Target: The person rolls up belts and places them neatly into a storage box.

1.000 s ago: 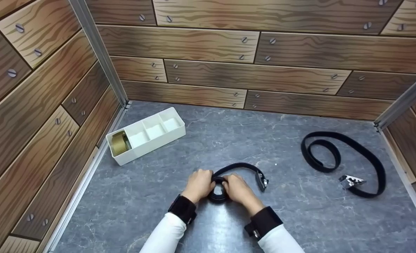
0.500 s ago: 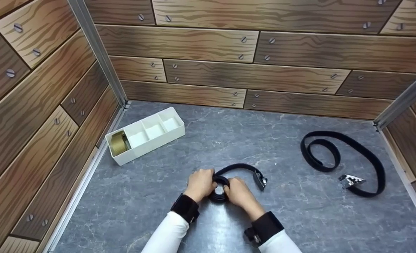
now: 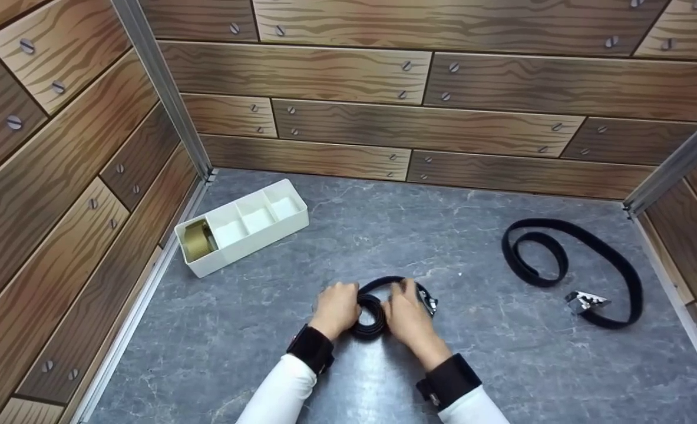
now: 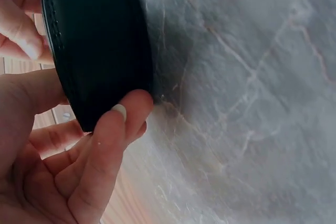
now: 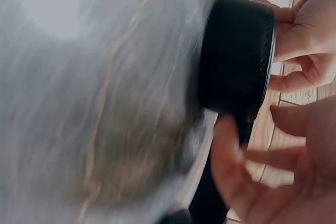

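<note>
A black belt [image 3: 364, 333] stands on edge on the grey tabletop, rolled into a tight coil. My left hand [image 3: 336, 306] pinches the coil's left side; in the left wrist view its thumb is inside the ring and a fingertip [image 4: 137, 107] lies on the outer face. From the far side of the coil, the belt's loose end [image 3: 382, 282] curves right to a silver buckle [image 3: 428, 302]. My right hand [image 3: 408, 315] is beside the coil's right side, fingers reaching over the loose end. In the right wrist view its thumb and fingers are apart, one finger overlapping the strap [image 5: 202, 200].
A second black belt [image 3: 622, 268] lies loosely curled at the right, with its silver buckle [image 3: 585, 302]. At the back left is a white divided box [image 3: 266, 237] with a gold-brown rolled band [image 3: 198, 241] in its left compartment. Wood-patterned walls [image 3: 336, 70] enclose the table.
My right hand has left the coil's side and moved right and forward to the loose end. The buckle has shifted left, closer to the coil. My left hand stays on the coil.
</note>
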Tool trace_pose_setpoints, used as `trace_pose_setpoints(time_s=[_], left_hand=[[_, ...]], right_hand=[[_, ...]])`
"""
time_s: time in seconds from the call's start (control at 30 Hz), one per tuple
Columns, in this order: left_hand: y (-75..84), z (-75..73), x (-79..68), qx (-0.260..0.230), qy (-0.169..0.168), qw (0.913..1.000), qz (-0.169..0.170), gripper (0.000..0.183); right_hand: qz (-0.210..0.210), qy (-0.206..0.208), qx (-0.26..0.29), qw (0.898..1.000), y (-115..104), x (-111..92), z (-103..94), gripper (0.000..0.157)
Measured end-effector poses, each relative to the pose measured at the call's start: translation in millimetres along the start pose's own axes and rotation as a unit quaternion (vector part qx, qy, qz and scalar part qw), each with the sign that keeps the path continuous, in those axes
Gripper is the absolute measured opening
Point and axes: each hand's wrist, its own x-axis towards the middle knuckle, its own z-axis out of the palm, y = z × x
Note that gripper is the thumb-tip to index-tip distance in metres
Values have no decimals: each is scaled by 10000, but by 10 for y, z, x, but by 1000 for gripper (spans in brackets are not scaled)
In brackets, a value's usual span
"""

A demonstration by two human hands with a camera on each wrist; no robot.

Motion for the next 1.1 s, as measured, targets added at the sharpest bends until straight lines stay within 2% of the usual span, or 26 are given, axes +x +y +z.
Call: trace_pose_setpoints(time_s=[0.07, 0.17, 0.27, 0.4, 0.53, 0.6, 0.7, 0.8, 0.93, 1.03, 1.1], left_hand=[[-13, 12, -5, -90, 100, 9999, -28, 11], [-33, 19, -7, -196, 219, 9995, -98, 11], [-49, 20, -5, -283, 285, 9990, -214, 12], [-57, 14, -4, -403, 230, 9982, -386, 14], [-72, 16, -4, -444, 228, 9978, -442, 15], [-86, 18, -3, -418, 252, 9977, -465, 15], [-106, 10, 0, -350, 280, 9972, -590, 15], [-113, -6, 1, -319, 244, 9966, -723, 16], [-106, -15, -8, -356, 162, 9964, -747, 18], [-104, -3, -17, -343, 178, 9966, -732, 18], [-103, 0, -20, -313, 208, 9965, -740, 18]], right_hand=[[195, 224, -311, 9991, 32, -21, -11, 56], [122, 408, -672, 9968, 94, -71, -22, 61], [-273, 577, -754, 9951, 165, -126, -33, 56], [-987, 746, -549, 9908, 260, -178, -57, 50], [-1410, 628, -360, 9874, 334, -209, -123, 43], [-1346, 459, -253, 9895, 367, -217, -177, 38], [-1005, 212, -81, 9947, 423, -206, -282, 35], [-701, 143, 9, 9974, 492, -173, -394, 33], [-323, 344, -111, 9988, 526, -149, -536, 17], [-47, 589, -199, 9981, 445, -150, -593, 9], [71, 648, -163, 9977, 348, -147, -571, 10]])
